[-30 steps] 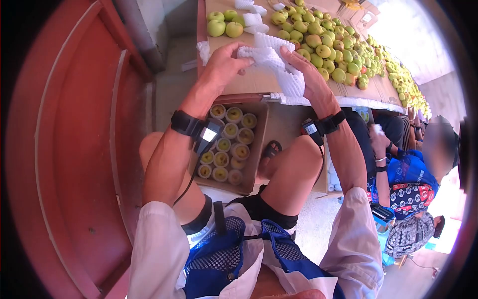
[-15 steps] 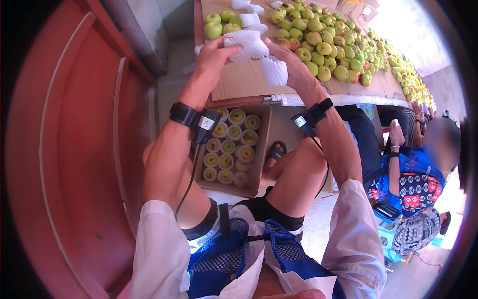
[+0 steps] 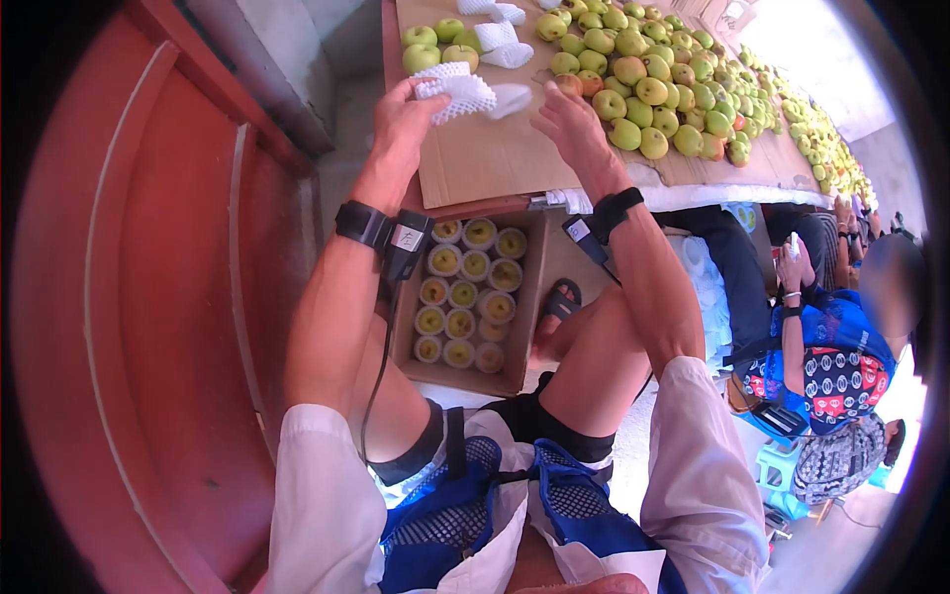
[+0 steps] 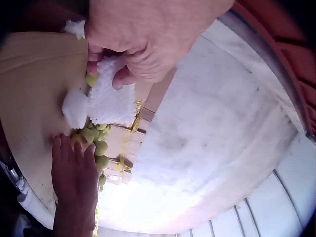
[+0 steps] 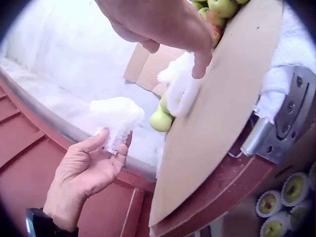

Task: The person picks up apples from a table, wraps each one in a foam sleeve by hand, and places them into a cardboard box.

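My left hand (image 3: 401,129) pinches a white foam net (image 3: 460,97) above the near left part of the table; in the left wrist view its thumb and fingers grip one end of the net (image 4: 111,98). A second foam piece (image 3: 509,101), blurred, is just right of that net, between the hands. My right hand (image 3: 576,134) has its fingers extended and holds nothing, with a gap between it and the blurred piece. From the right wrist, this piece (image 5: 183,94) shows a rounded opening. Whether it touches the cardboard, I cannot tell.
Green apples (image 3: 421,57) and more foam nets (image 3: 507,54) lie at the table's left; a large apple pile (image 3: 653,91) spreads rightward. Below, a cardboard box (image 3: 534,287) holds foam-wrapped apples. A person in blue (image 3: 821,327) sits at the right.
The two foam pieces, earlier held between both hands, are now apart. The right hand has let go of its piece and opened; the left has moved slightly left with its net.
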`<state>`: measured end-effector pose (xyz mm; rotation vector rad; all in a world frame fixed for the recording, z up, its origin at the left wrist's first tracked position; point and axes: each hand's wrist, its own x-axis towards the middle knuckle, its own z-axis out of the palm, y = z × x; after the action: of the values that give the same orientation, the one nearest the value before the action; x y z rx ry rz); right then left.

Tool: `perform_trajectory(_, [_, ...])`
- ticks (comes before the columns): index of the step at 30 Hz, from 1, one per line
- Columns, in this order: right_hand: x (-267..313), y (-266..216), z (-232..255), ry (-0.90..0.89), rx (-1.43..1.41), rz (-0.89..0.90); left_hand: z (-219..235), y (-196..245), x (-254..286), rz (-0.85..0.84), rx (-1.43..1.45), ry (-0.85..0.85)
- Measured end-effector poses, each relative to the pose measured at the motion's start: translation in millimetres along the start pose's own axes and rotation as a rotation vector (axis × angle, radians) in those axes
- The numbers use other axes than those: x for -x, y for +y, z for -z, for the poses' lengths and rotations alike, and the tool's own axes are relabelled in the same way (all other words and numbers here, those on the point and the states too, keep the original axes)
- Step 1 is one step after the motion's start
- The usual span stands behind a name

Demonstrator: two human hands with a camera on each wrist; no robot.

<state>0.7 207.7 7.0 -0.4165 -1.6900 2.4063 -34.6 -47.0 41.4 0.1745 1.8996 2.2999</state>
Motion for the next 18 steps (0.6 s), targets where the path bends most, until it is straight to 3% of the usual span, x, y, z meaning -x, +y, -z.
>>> perform_trajectory(2, [5.0, 6.2, 5.6, -0.012, 0.028, -0.068, 4.8, -6.1, -1.9, -0.006, -0.016, -0.038])
perform_trajectory(8, [3.6, 18.8, 19.5, -0.083, 0.074, -0.032, 19.0, -27.2, -9.3, -0.037, -0.213, -0.067])
perform_trajectory(11, [0.3, 26.7, 8.7, 0.004, 0.367, 0.026, 21.0, -26.8, -7.6, -0.102, -0.301, -0.061])
perform_trajectory(14, [1.1, 28.3, -8.2, 0.11, 1.032, 0.422, 20.5, -27.1, -7.7, -0.173, -0.327, -0.07])
perform_trajectory(18, [9.0, 14.4, -32.9, 0.148, 1.014, 0.466, 20.7, -23.4, -8.1, -0.185, -0.335, -0.097])
